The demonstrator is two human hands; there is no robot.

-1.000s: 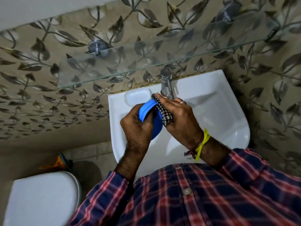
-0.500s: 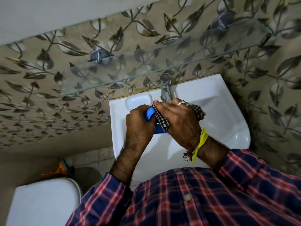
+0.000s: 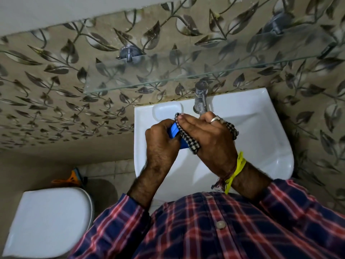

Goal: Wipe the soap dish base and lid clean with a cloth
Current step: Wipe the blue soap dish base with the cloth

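The left hand [image 3: 160, 139] is clenched around a blue plastic soap dish piece [image 3: 174, 132], holding it above the basin of a white ceramic wall-mounted sink [image 3: 261, 131]. Only a small part of the blue piece shows between the two hands, so whether it is the base or the lid cannot be determined. The right hand [image 3: 207, 139] lies over a black-and-white checked cloth [image 3: 192, 144] with its fingers extended and pressed flat, holding the cloth against the blue piece; the thumb is hidden, so whether it grasps the cloth from below cannot be told. One end of the cloth protrudes past the fingertips toward the back of the sink, another fold shows below the palm, and a further portion emerges at the far side of the hand beside a silver ring [image 3: 214, 119] worn on one finger. A yellow band with a dark red thread [image 3: 236, 170] is tied around the right wrist. A chrome tap [image 3: 201, 98] stands at the rear edge of the sink, just behind the right hand. A clear glass shelf [image 3: 168, 75] is fixed above it on a beige wall patterned with dark leaves [image 3: 56, 90]. A white toilet lid [image 3: 48, 221] is visible to the left of the sink. Both forearms emerge from red-and-navy plaid sleeves [image 3: 205, 230].
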